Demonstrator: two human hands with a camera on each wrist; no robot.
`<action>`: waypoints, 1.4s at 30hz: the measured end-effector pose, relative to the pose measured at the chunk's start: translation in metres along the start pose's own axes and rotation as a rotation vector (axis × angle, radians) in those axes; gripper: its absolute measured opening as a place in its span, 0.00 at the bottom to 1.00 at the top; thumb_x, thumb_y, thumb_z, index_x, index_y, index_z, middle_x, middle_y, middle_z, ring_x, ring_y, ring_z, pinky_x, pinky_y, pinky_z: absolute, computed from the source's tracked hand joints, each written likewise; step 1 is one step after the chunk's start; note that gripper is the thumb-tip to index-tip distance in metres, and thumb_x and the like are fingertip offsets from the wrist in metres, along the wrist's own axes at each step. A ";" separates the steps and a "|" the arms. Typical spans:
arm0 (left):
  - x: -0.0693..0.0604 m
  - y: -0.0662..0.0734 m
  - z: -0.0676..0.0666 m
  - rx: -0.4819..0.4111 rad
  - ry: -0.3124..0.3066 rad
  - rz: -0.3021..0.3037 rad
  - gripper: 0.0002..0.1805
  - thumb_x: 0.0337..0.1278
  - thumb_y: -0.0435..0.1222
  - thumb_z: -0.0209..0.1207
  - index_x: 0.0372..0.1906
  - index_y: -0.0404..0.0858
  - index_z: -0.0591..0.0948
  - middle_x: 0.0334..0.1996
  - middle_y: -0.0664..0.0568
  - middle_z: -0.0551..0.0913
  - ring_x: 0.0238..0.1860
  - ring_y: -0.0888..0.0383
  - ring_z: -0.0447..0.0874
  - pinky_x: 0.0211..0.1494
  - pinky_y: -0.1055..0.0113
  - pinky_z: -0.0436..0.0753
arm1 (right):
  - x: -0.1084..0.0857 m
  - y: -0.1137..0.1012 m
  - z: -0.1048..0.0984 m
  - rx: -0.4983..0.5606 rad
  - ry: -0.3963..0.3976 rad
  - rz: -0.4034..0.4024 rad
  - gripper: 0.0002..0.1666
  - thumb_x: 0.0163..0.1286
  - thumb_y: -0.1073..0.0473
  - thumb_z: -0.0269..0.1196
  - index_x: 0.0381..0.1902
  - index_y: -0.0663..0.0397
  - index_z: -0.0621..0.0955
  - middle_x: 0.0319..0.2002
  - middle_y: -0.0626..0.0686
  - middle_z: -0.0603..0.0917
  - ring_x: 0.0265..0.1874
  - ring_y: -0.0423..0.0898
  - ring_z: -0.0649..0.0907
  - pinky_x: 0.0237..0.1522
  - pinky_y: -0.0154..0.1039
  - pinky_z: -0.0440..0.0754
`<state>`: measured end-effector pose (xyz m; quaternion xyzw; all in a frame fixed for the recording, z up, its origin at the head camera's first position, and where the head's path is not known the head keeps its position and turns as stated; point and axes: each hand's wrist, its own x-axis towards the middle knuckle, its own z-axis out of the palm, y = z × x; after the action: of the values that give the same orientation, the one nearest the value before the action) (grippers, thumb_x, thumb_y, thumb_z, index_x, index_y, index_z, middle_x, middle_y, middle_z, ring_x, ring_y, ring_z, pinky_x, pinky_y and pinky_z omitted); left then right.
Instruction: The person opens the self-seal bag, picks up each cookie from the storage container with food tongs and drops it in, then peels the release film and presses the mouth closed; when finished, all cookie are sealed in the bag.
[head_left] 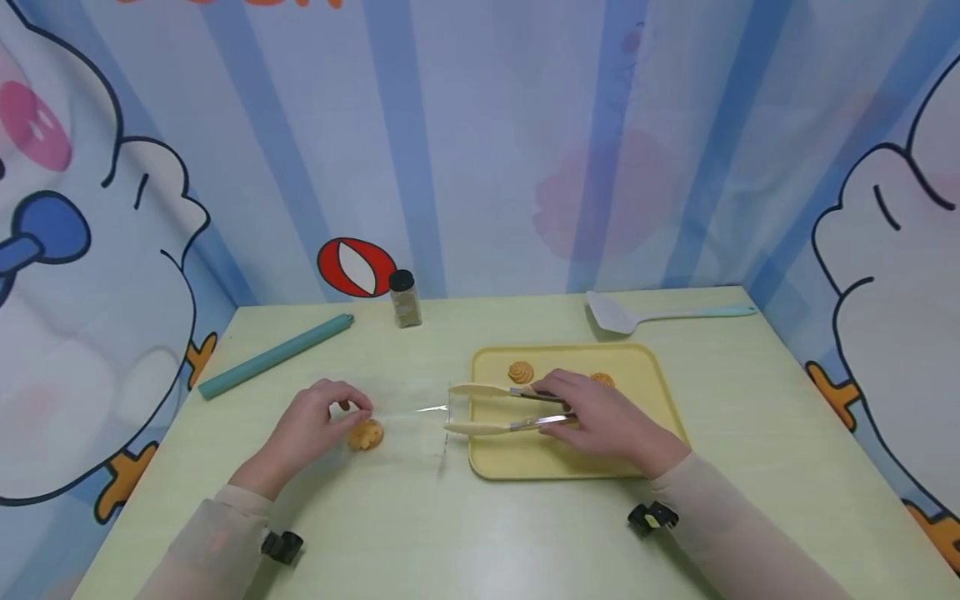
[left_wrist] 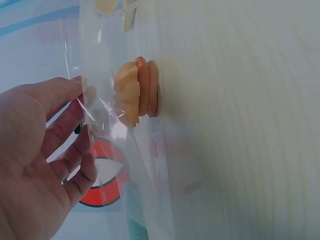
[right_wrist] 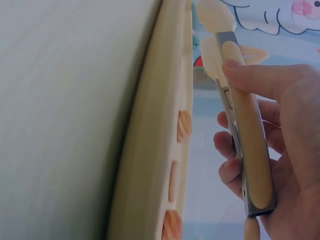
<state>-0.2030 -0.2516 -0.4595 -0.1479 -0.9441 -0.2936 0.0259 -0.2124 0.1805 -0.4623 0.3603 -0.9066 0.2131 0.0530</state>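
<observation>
Cookies (head_left: 365,435) sit stacked, apparently inside the clear bag (head_left: 408,446) my left hand (head_left: 311,421) pinches; three others lie on the yellow tray (head_left: 555,477), work I judge partway done. My right hand (head_left: 600,412) grips tongs (head_left: 491,429), tips apart and empty near the bag's mouth.

No word I can read in full. Landmark: black-lidded jar (head_left: 406,302). High above it and to its left in my head view, orange lettering (head_left: 330,3) stands on the striped backdrop (head_left: 480,125); the frame edge cuts it off, I get letter bottoms only, can't make out the word.
</observation>
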 end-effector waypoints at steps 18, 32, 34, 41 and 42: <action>-0.001 0.000 -0.002 0.005 0.003 0.015 0.04 0.64 0.38 0.69 0.41 0.45 0.89 0.39 0.59 0.87 0.44 0.53 0.77 0.45 0.59 0.76 | -0.017 0.051 -0.033 -0.065 0.063 0.080 0.31 0.66 0.50 0.73 0.63 0.56 0.79 0.57 0.56 0.84 0.52 0.54 0.85 0.54 0.55 0.83; -0.002 0.000 0.001 0.001 0.008 0.016 0.03 0.64 0.38 0.69 0.41 0.47 0.89 0.39 0.60 0.87 0.44 0.54 0.77 0.43 0.60 0.75 | -0.021 0.072 -0.036 -0.092 0.017 0.132 0.31 0.66 0.51 0.73 0.62 0.59 0.79 0.56 0.59 0.83 0.52 0.56 0.84 0.55 0.58 0.82; -0.002 0.000 0.001 0.002 0.007 0.019 0.03 0.64 0.38 0.69 0.41 0.47 0.89 0.39 0.60 0.87 0.44 0.55 0.77 0.43 0.60 0.76 | -0.021 0.074 -0.036 -0.090 0.013 0.133 0.31 0.66 0.52 0.73 0.62 0.59 0.79 0.56 0.60 0.83 0.53 0.57 0.84 0.56 0.58 0.81; -0.002 0.000 0.001 0.004 0.001 0.028 0.03 0.64 0.38 0.69 0.41 0.46 0.89 0.39 0.60 0.87 0.43 0.55 0.77 0.44 0.60 0.76 | -0.021 0.078 -0.035 -0.080 0.021 0.113 0.29 0.66 0.53 0.73 0.61 0.59 0.80 0.55 0.60 0.84 0.54 0.58 0.84 0.57 0.59 0.81; -0.002 0.000 0.001 0.005 0.001 0.026 0.03 0.64 0.38 0.69 0.41 0.47 0.89 0.39 0.60 0.87 0.43 0.55 0.77 0.44 0.60 0.76 | -0.021 0.078 -0.034 -0.081 0.022 0.106 0.29 0.66 0.53 0.73 0.60 0.60 0.80 0.55 0.60 0.84 0.54 0.58 0.84 0.57 0.59 0.81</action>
<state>-0.2012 -0.2516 -0.4607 -0.1601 -0.9428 -0.2910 0.0305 -0.2511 0.2589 -0.4634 0.3072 -0.9316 0.1827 0.0661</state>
